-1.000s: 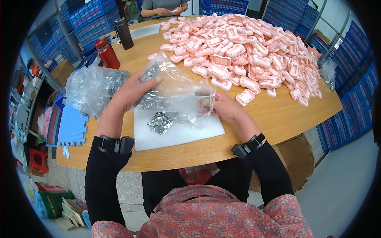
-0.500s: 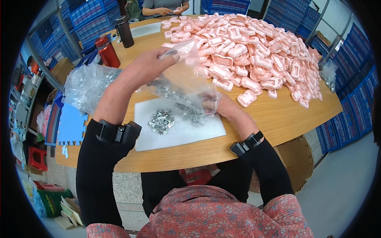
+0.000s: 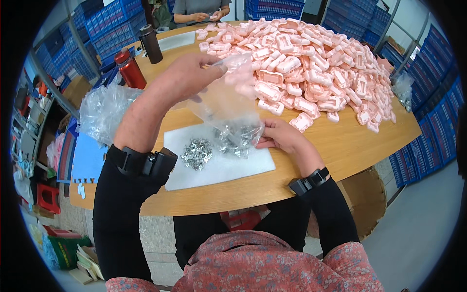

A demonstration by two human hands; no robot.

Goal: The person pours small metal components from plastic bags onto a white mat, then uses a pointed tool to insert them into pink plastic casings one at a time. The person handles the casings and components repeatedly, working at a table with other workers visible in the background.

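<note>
Two closed pinches on clear plastic bag [image 3: 220, 104], left hand [image 3: 195, 73] far, right hand [image 3: 282, 135] near; overtilted, could scatter silver metal bits [image 3: 234, 139].

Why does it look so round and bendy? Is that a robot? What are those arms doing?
No robot here, just a person's two bare hands! A camera worn on the head looks down, and its wide fisheye lens bends straight edges. The left hand holds up the top of a clear bag. The right hand is at the bag's lower right edge; whether it grips is hard to tell. Shiny bits sit in the bag's bottom. Beside it, a little shiny pile lies on a white sheet. Also on the wooden table are a big heap of pink pieces and a red flask.
</note>
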